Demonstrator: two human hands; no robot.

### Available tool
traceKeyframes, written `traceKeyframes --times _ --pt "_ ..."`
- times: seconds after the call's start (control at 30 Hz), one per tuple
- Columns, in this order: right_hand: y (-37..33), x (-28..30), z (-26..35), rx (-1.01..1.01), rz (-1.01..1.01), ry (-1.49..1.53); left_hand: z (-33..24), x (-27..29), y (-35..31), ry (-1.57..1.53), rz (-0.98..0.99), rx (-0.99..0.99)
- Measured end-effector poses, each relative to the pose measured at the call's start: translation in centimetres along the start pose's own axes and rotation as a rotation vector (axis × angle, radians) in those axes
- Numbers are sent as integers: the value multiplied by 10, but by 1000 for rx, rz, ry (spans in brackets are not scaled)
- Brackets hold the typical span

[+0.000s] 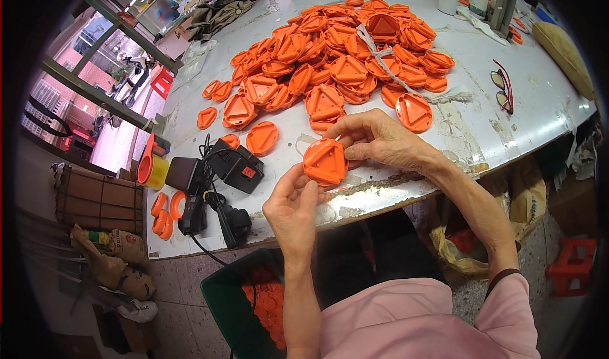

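Between my two hands, just over the near edge of the table, is a round orange plastic part point(325, 161) with a raised triangle on its face. My left hand point(293, 197) pinches its lower left rim between thumb and fingers. On the upper right rim, my right hand point(374, 138) grips it with thumb and bent fingers. Beyond my hands lies a large heap of like orange parts point(349, 71), with one loose disc point(413, 111) at its near right and another point(262, 137) at its near left.
Black power adapters and cables point(235, 165) lie left of my hands, beside orange rings point(166, 214) and a yellow-and-red tape roll point(154, 162). Eyeglasses point(503, 87) rest at the right. Below stand a green bin point(222, 295) of orange pieces and a red stool point(571, 267).
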State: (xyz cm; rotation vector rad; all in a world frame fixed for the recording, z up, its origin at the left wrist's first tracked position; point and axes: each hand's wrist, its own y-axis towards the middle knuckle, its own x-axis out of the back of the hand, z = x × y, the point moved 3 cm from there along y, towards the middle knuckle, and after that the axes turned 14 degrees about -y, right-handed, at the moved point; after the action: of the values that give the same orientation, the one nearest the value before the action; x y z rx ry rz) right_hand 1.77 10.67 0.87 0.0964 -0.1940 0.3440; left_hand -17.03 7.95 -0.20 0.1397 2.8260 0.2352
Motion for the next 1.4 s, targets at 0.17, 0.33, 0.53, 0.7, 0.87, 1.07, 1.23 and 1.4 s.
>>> traceKeyframes --times 0.17,0.33,0.53,0.7,0.87,1.07,1.23,1.4 --pt "-3 2 4 -29 25 -41 1 0 1 27 25 -10" --pt "0 0 4 -51 21 -47 -1 -1 1 25 25 -12" --pt "-2 -1 6 -54 42 -49 -2 0 1 9 35 -16" --pt "-3 0 4 -50 5 -17 -3 -3 1 19 55 -7" --pt "-3 -1 6 -47 22 -5 -1 -3 1 -6 35 -29" --pt "-4 -2 8 -62 62 13 -1 -1 1 1 24 -26" --pt "-3 0 1 -74 96 5 0 -1 1 3 12 -35" --pt "-4 -2 8 -75 73 3 0 2 2 5 10 -57"
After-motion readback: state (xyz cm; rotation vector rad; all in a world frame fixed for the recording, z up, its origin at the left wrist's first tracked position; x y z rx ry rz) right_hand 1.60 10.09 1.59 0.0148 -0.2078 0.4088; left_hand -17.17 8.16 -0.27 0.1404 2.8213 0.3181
